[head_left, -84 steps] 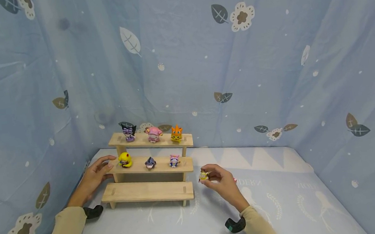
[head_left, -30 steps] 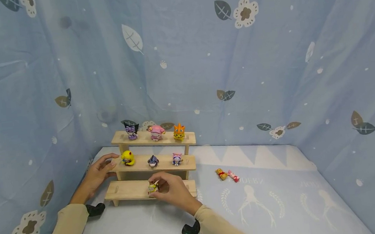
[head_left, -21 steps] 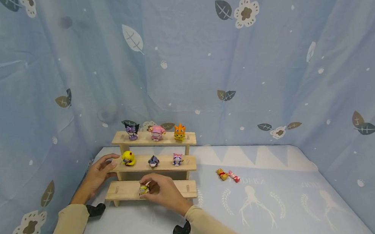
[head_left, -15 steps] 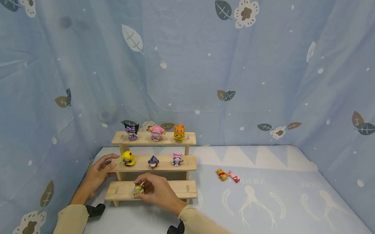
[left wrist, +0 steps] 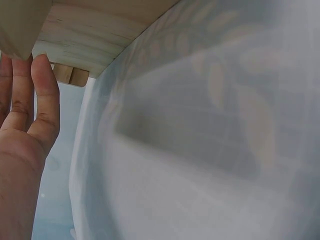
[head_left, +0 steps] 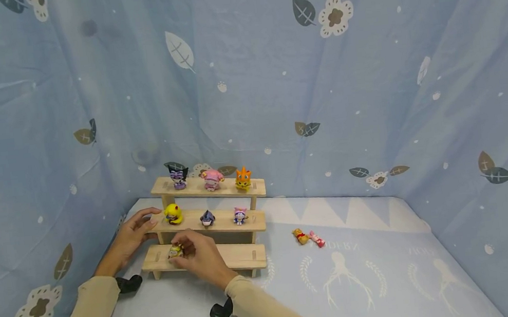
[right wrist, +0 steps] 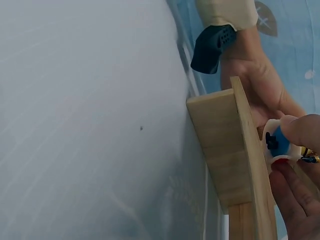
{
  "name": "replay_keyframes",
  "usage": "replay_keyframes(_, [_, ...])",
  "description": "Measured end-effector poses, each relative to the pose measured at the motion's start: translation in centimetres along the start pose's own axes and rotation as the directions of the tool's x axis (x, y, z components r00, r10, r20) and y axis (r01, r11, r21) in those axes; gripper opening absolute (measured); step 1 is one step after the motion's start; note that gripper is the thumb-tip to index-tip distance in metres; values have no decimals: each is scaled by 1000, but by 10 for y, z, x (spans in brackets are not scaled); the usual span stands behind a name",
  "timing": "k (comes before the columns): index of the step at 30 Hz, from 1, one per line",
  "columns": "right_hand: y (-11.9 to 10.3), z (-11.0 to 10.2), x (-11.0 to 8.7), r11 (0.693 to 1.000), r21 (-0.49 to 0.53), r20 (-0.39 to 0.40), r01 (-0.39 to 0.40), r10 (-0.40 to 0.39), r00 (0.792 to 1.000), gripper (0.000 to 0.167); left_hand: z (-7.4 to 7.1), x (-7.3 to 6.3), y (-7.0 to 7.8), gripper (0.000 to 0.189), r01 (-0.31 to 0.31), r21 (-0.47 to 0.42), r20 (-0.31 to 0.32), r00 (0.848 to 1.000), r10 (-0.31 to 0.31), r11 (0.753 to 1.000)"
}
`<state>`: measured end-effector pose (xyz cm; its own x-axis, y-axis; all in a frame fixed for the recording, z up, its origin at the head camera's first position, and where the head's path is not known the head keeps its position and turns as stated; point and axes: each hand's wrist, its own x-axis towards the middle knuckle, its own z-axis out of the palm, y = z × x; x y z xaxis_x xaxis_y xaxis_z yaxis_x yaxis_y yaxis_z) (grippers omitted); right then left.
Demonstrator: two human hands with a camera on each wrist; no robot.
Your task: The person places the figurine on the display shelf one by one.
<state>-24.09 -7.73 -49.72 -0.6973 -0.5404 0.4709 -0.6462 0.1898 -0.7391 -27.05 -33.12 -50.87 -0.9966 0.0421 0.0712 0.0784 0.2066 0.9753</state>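
A three-tier wooden display stand (head_left: 241,255) stands on the bed-like surface, and my left hand (head_left: 129,238) holds the left end of its middle shelf. In the left wrist view, the left fingers (left wrist: 46,82) reach up to the wood. My right hand (head_left: 201,254) pinches a small yellowish figurine (head_left: 175,251) over the left part of the lowest shelf. The right wrist view shows this figurine's white and blue side (right wrist: 280,142) between thumb and fingers. Whether its base touches the shelf I cannot tell.
The top shelf bears a black-and-purple figurine (head_left: 178,177), a pink one (head_left: 212,180) and an orange one (head_left: 243,178). On the middle shelf are a yellow (head_left: 173,214), a dark blue (head_left: 207,218) and a pink-and-purple figurine (head_left: 239,216). Two more figurines (head_left: 300,236) lie right of the stand.
My right hand has carried the yellowish figurine leftward from beside the stand to above the left part of the lowest shelf. My left hand keeps its place at the middle shelf.
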Motion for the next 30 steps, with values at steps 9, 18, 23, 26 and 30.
replay_keyframes(9, [-3, 10, 5, 983, -171, 12, 59, -58, 998, 37, 0, 0, 1, 51, 6, -10, 9, 1000, -6, 1000])
replay_keyframes(18, [-1, 15, 8, 989, -144, -3, 45, -46, 999, 43, -1, -1, 1, 51, 4, -10, 11, 1000, -4, 1000])
replay_keyframes(23, [0, 17, 8, 990, -135, -8, 46, -48, 999, 51, -1, 0, 0, 52, 0, -3, 12, 1000, 0, 1000])
replay_keyframes(26, [1, 17, 7, 990, -137, -5, 43, -44, 999, 52, -1, 0, 1, 52, -1, -8, 16, 1000, 1, 1000])
replay_keyframes(30, [2, 16, 7, 991, -126, -1, 35, -35, 999, 51, -1, -1, 3, 53, -1, -13, 22, 1000, 1, 1000])
